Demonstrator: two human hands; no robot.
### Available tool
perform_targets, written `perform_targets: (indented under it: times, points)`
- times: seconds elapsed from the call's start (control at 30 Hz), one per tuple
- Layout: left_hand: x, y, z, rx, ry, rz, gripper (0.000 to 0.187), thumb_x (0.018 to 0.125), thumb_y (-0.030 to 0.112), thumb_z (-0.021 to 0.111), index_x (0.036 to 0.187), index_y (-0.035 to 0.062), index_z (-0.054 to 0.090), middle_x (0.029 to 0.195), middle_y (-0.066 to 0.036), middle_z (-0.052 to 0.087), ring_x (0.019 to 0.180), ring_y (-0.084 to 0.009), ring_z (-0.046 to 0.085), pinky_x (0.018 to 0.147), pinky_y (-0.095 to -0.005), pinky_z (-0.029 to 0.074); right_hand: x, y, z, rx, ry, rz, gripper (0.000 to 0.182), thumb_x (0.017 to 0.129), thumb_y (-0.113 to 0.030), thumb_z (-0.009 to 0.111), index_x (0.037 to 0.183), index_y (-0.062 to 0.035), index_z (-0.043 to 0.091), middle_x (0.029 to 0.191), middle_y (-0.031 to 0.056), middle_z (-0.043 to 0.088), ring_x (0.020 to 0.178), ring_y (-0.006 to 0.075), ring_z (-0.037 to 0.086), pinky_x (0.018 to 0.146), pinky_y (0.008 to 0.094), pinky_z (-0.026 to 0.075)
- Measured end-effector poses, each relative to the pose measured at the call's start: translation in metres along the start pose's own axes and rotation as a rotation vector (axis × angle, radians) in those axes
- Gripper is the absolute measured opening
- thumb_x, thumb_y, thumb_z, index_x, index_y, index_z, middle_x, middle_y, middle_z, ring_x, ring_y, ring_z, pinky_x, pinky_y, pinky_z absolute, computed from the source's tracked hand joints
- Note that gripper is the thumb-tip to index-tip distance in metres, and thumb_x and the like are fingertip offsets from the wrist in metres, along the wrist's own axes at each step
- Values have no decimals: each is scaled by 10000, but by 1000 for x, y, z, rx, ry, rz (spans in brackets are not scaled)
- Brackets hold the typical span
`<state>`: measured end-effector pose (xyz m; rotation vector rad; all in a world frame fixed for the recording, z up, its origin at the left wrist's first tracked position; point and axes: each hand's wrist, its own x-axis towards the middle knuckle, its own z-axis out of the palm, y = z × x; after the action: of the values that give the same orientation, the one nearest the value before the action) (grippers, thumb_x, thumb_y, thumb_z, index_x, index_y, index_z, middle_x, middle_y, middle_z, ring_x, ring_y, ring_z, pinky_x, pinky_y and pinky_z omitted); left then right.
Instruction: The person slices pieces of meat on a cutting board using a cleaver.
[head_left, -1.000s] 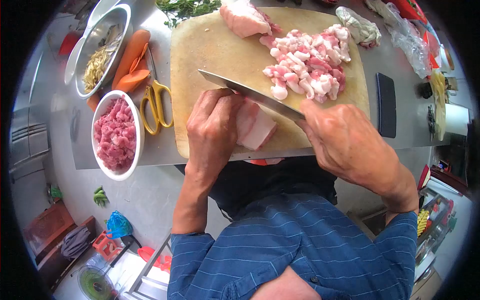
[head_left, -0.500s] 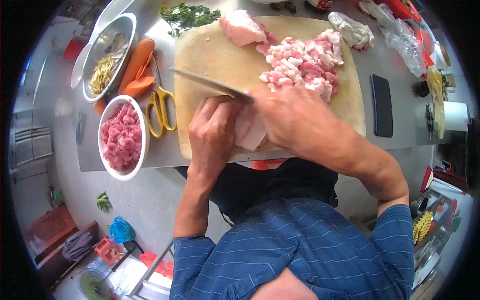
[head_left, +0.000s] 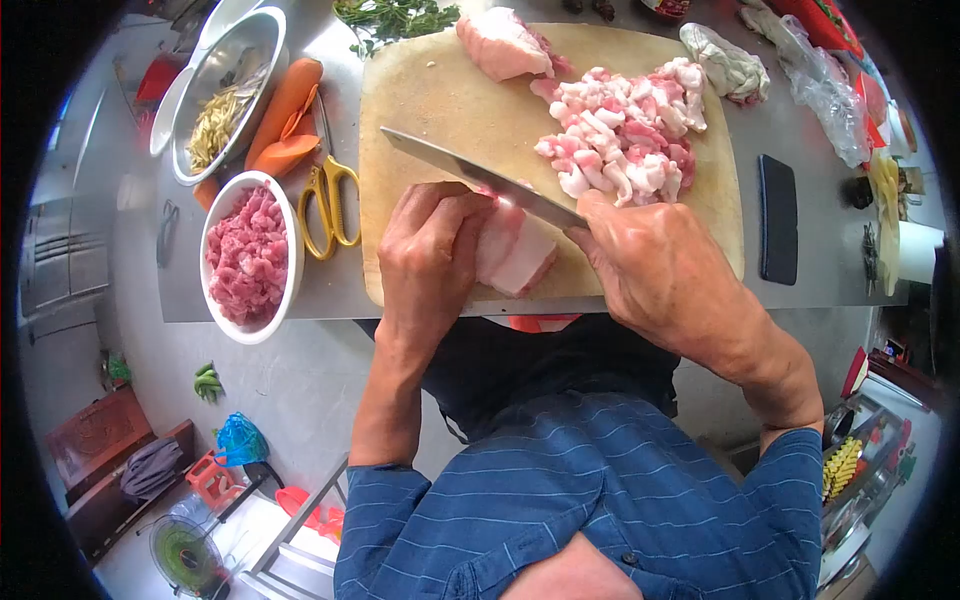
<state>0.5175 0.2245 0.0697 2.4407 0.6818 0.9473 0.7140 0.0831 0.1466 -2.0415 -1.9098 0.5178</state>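
My right hand [head_left: 655,255] is closed round the handle of a knife [head_left: 480,178], whose long blade points to the upper left across a pale piece of meat [head_left: 515,252]. My left hand [head_left: 432,240] presses with bent fingers on the left side of that piece, close to the blade. Both are over the wooden cutting board [head_left: 430,100]. A heap of cut pink and white meat [head_left: 625,135] lies at the board's upper right, and a larger chunk [head_left: 503,45] rests at its top edge.
Left of the board are yellow-handled scissors [head_left: 322,210], carrots [head_left: 285,115], a white bowl of cut meat [head_left: 247,258] and a metal bowl [head_left: 262,40] with pale strips. Greens [head_left: 395,22] lie behind. A phone [head_left: 778,220] and a crumpled cloth [head_left: 725,62] are at right.
My right hand has moved to the right with the knife, away from my left hand, and more of the blade and the meat piece shows. The whole view has shifted slightly.
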Motion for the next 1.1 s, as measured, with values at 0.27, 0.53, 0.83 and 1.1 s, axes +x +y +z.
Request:
perform_targets:
  times: [0.27,0.53,0.83,1.1]
  points:
    - [-4,2,2,18,37,21,136,856,-20,801,978,22,760,994,-133,735,931,-330,715,838,-440,593,1,3,-10,-19,26,-60,119,1026,-95,670,1044,6,610,776,243,672,762,451,707,647,542,534]
    - [-7,14,1,79,53,72,154,856,-28,782,1004,11,801,1021,-129,758,953,-312,731,837,-409,602,0,14,-6,-22,3,-80,119,1032,-99,667,1022,-1,600,780,231,659,761,453,690,649,535,526]
    - [-8,15,1,127,18,39,184,832,-37,777,1009,10,798,1034,-130,754,964,-314,727,856,-419,603,0,15,-12,26,70,-103,169,1014,-82,696,1139,20,645,789,231,681,754,438,706,641,526,527]
    - [-3,13,-1,127,-6,83,213,809,-46,786,1015,10,800,1028,-127,759,971,-314,732,860,-413,606,6,16,-3,-27,61,-130,175,1031,-115,672,1145,13,635,767,234,682,746,426,718,634,519,542]
